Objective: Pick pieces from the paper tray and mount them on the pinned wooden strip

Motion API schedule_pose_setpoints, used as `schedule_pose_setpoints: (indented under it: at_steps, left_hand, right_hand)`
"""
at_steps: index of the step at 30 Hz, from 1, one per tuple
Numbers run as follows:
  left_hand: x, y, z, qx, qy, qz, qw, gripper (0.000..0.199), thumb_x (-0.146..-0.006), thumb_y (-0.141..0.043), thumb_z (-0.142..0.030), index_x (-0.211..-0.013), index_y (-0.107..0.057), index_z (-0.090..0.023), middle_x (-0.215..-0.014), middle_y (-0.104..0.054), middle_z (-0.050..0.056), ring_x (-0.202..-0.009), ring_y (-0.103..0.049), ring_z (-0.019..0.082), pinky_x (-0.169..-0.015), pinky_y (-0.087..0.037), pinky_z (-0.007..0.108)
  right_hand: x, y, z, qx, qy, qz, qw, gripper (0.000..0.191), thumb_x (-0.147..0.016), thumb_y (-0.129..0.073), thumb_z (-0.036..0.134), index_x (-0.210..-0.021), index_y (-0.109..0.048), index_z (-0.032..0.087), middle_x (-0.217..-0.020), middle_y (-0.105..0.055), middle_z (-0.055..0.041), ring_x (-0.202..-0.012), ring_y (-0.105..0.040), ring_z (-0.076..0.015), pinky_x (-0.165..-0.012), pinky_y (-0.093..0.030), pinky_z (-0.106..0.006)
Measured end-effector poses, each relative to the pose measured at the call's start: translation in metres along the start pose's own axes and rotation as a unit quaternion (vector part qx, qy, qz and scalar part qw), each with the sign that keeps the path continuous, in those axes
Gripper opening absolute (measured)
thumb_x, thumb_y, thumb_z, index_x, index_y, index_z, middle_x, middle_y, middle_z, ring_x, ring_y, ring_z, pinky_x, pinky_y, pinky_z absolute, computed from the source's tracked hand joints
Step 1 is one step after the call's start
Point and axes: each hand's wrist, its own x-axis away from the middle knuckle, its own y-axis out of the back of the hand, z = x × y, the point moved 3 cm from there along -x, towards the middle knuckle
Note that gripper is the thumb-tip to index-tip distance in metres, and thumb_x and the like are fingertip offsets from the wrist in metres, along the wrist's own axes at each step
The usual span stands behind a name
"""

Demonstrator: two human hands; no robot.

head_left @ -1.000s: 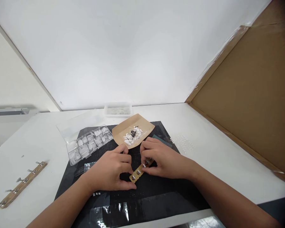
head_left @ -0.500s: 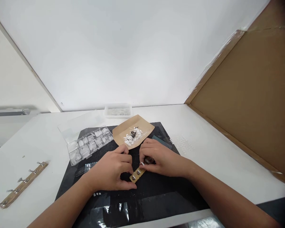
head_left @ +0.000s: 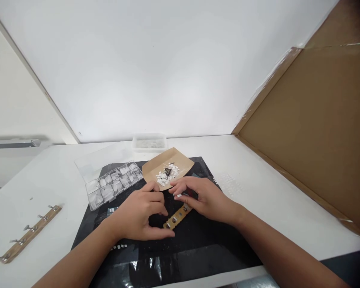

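Note:
A yellowish strip (head_left: 179,216) with small round metal pieces and white bits on it lies on the black mat (head_left: 198,248). My left hand (head_left: 144,214) rests at its near left end, thumb and fingers apart around that end. Above the far right end, my right hand (head_left: 205,198) pinches a small white piece (head_left: 179,195) between thumb and fingers. Just beyond both hands sits a brown paper tray (head_left: 184,162) holding a heap of white bits and some dark scraps.
A clear compartment box (head_left: 115,186) of white pieces stands left, its lid open. Behind is a translucent tub (head_left: 149,143). A wooden strip (head_left: 31,236) with metal parts lies far left. White bits (head_left: 229,184) lie right; cardboard (head_left: 312,140) stands beyond.
My right hand has lifted off the strip and moved slightly up toward the paper tray, showing more of the strip. The left hand has barely moved.

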Motion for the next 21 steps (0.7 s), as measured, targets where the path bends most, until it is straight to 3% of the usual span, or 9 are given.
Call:
schedule_pose_setpoints:
  at_steps: [3,8,16,21]
  left_hand:
    - [-0.003,0.007,-0.002,-0.01,-0.008,-0.09,0.996,0.008,-0.092,-0.075,-0.026,-0.096,-0.072,-0.02,-0.086,-0.068,0.005,-0.086,-0.058,0.02,-0.088,-0.047,0.039]
    - [-0.005,0.014,-0.01,-0.005,-0.012,-0.206,0.978,0.024,-0.089,-0.073,-0.01,-0.11,-0.07,-0.019,-0.095,-0.067,0.006,-0.088,-0.06,0.019,-0.082,-0.047,0.036]
    - [-0.007,0.006,-0.013,0.035,-0.025,-0.167,0.985,0.023,-0.092,-0.07,-0.008,-0.111,-0.072,-0.02,-0.095,-0.067,0.006,-0.092,-0.061,0.019,-0.084,-0.05,0.035]
    - [-0.008,0.008,-0.011,0.032,-0.028,-0.168,0.985,0.022,-0.094,-0.071,-0.009,-0.113,-0.073,-0.02,-0.093,-0.068,0.005,-0.092,-0.06,0.018,-0.084,-0.05,0.035]
  right_hand:
    - [0.0,-0.001,0.001,0.005,-0.017,0.001,1.0,0.005,-0.096,-0.073,0.026,-0.1,-0.074,0.023,-0.101,-0.078,-0.0019,-0.093,-0.073,-0.0182,-0.085,-0.057,-0.031]
    - [-0.001,-0.006,0.006,0.009,0.002,0.019,1.0,0.006,-0.096,-0.074,0.026,-0.093,-0.076,0.022,-0.092,-0.077,-0.0017,-0.087,-0.071,-0.0174,-0.081,-0.054,-0.029]
    - [0.001,-0.012,0.011,0.022,0.04,0.035,0.998,0.003,-0.096,-0.072,0.02,-0.093,-0.074,0.02,-0.092,-0.076,-0.0017,-0.09,-0.069,-0.0169,-0.083,-0.052,-0.028]
    - [0.001,-0.009,0.013,0.004,0.01,0.021,1.0,0.003,-0.094,-0.075,0.021,-0.091,-0.075,0.02,-0.092,-0.075,-0.0019,-0.09,-0.069,-0.0167,-0.082,-0.051,-0.028]
